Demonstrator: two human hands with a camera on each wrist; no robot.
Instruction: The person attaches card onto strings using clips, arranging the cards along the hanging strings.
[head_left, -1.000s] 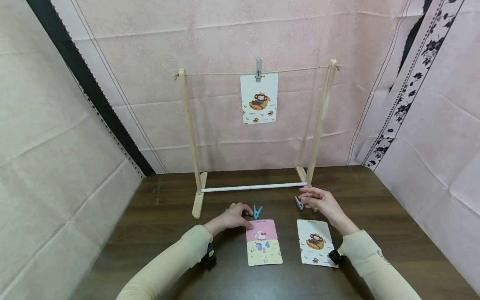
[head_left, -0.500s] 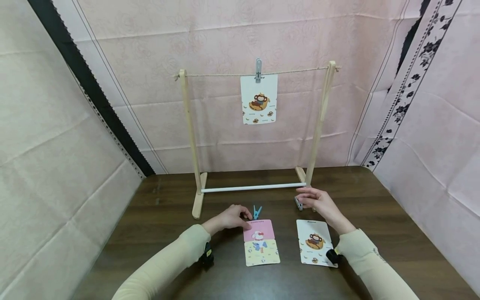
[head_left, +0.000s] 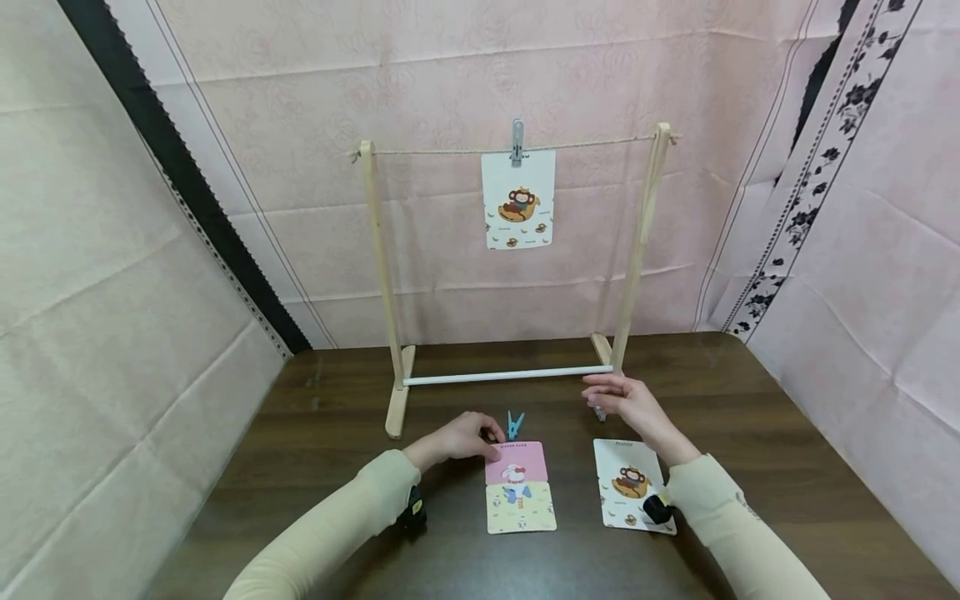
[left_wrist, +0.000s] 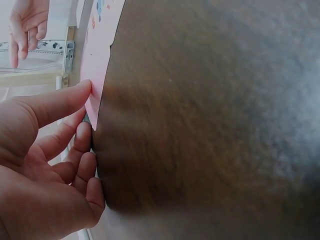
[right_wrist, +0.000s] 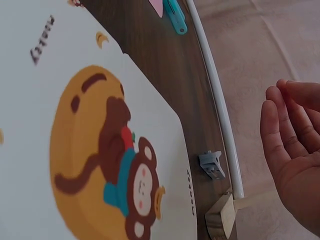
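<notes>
A pink and yellow card [head_left: 517, 500] with a cartoon character lies on the table. My left hand [head_left: 459, 437] is at its upper left corner. In the left wrist view the thumb [left_wrist: 75, 97] is on the card's pink end and the other fingers curl in by its edge. A blue clothespin [head_left: 514, 425] lies just beyond the card. My right hand [head_left: 633, 408] hovers above a grey clothespin [right_wrist: 212, 165], apart from it, holding nothing. Nearer me, under the right wrist, lies a white monkey card [head_left: 626, 467].
A wooden frame [head_left: 643, 237] stands at the back, with a white rod [head_left: 510, 376] low across it and a string [head_left: 435, 152] along its top. From the string hangs another monkey card [head_left: 517, 229], held by a grey clothespin [head_left: 517, 142]. Pale cloth [head_left: 300, 100] surrounds the table.
The pink and yellow card has slid slightly left with my left hand. My right hand has shifted a little left over the grey clothespin.
</notes>
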